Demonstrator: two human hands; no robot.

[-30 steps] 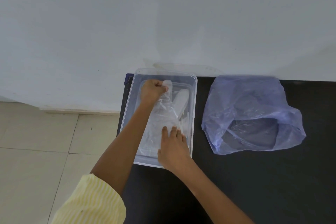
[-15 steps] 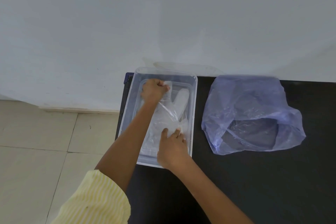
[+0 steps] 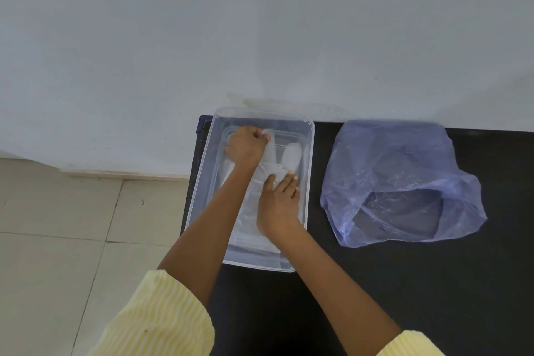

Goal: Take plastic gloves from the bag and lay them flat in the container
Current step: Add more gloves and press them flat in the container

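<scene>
Glove lay inside the container. My left hand was closed, pinching a glove finger at the far end; my right hand pressed flat, fingers extended, on the glove's middle. Bag sat apart, right.

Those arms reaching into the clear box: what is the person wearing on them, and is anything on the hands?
Both arms wear pale yellow sleeves with fine white stripes, the left sleeve and right sleeve each pushed up so the forearms are bare. The left hand and right hand are bare too: no rings, watch or bracelets show.
</scene>
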